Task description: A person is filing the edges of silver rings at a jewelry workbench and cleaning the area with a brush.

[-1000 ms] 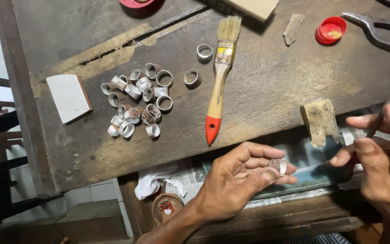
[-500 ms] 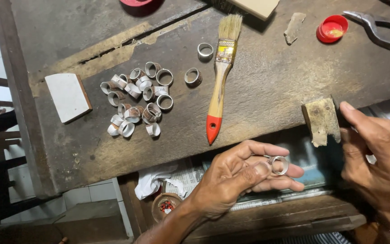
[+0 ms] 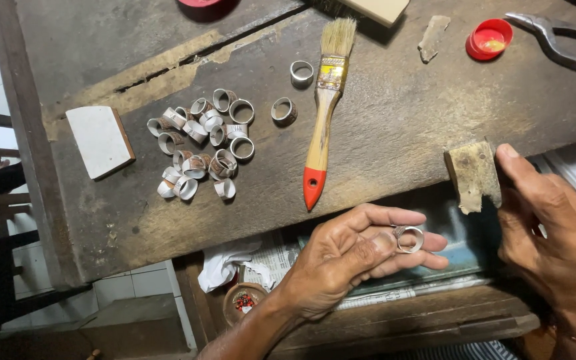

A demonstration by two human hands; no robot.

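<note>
The left hand (image 3: pixel 348 257) lies palm up below the bench edge, its thumb and fingers pinching a single metal ring (image 3: pixel 409 239). The ring is held at the fingertips, with its hole facing roughly up toward the camera and slightly to 3 o'clock; being round, it has no clear long axis. The right hand (image 3: pixel 555 233) is at 3 o'clock of the ring, its thumb pressed against a worn wooden peg (image 3: pixel 473 175) that juts from the front edge of the workbench (image 3: pixel 401 127); the hand is loosely curled and whether it holds anything else cannot be told.

At 10 o'clock from the held ring sits a pile of rings (image 3: pixel 198 140) on the bench, with two loose rings (image 3: pixel 292 90) just beside it toward 2 o'clock. A paintbrush (image 3: pixel 323 113) with a red-tipped handle lies between the pile and the peg, bristles toward 12 o'clock, handle toward 6. A white block (image 3: pixel 100 141) rests at 9 o'clock of the pile. A red cap (image 3: pixel 489 37) and pliers (image 3: pixel 558 43) lie far at 1 o'clock. Crumpled paper (image 3: pixel 228 261) and a small bowl (image 3: pixel 243 301) sit at 8 o'clock of the left hand.
</note>
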